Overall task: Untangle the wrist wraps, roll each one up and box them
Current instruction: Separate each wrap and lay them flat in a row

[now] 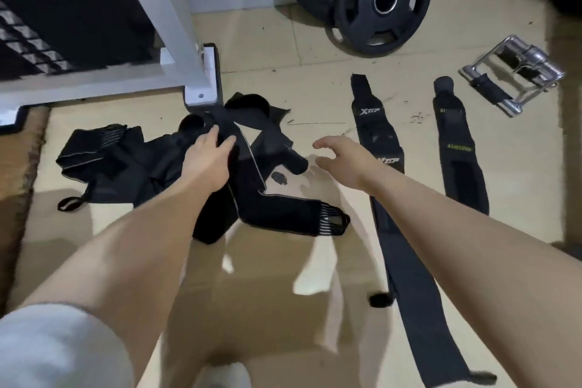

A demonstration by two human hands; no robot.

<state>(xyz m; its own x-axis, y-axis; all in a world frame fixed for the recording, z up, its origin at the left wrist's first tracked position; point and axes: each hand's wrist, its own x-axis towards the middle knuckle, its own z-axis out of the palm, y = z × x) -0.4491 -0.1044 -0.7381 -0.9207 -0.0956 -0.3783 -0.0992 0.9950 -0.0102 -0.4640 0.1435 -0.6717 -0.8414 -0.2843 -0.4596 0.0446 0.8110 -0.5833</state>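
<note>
If you pull hard, the knot in the tangled wraps point(220, 164) in the middle of the frame could get tighter. Your left hand point(208, 157) reaches forward and holds one strap from that pile. Your right hand point(343, 157) hovers beside it, fingers spread, holding nothing. Two straight wraps point(378, 135) lie at right.

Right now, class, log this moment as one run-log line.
stage: untangling | left hand: grips tangled black fabric wrist wraps | right hand: open, hovering | two black wraps laid flat | box: unseen
</note>
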